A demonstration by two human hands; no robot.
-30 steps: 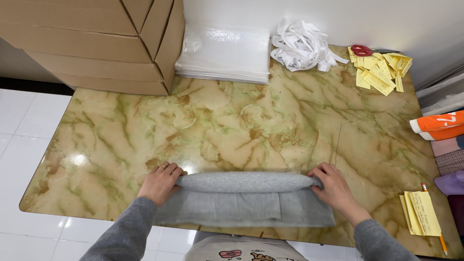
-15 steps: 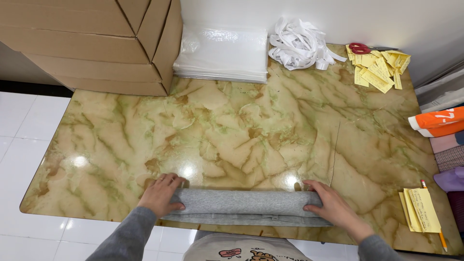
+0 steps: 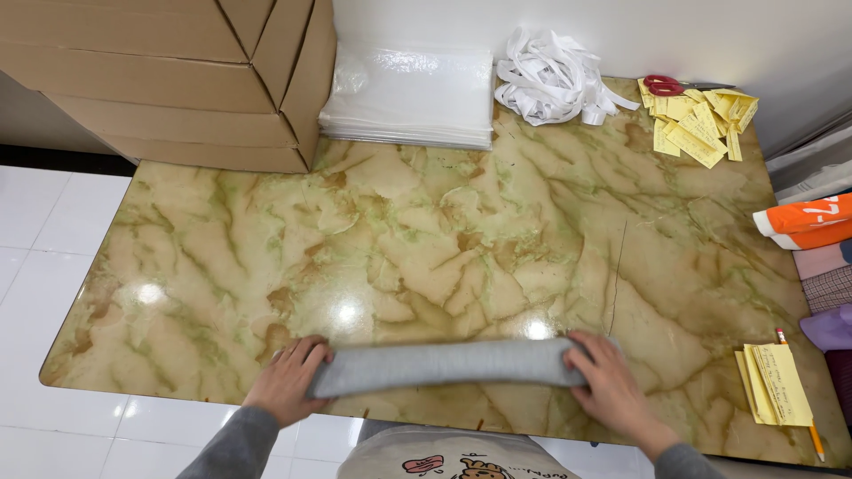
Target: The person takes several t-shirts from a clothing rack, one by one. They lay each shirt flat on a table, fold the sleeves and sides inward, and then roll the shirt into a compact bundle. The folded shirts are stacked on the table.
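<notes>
A grey cloth (image 3: 444, 365) lies rolled into a long narrow bundle along the near edge of a green-and-tan marble table (image 3: 426, 231). My left hand (image 3: 288, 380) grips the roll's left end, fingers curled over it. At the other end my right hand (image 3: 611, 381) wraps around the roll. The roll runs left to right between the two hands, flat on the tabletop. Grey sleeves cover both forearms at the bottom of the view.
Cardboard boxes (image 3: 169, 75) stand at the back left. Beside them sits a stack of clear plastic bags (image 3: 408, 93), then a heap of white strips (image 3: 550, 80). Yellow paper tags (image 3: 697, 124) and red scissors (image 3: 664, 85) lie back right. Yellow slips with a pencil (image 3: 777, 383) lie front right.
The cloth has gone from a partly flat fold with a spread lower layer to a tight narrow roll. Both hands moved toward the near table edge, staying on its ends.
</notes>
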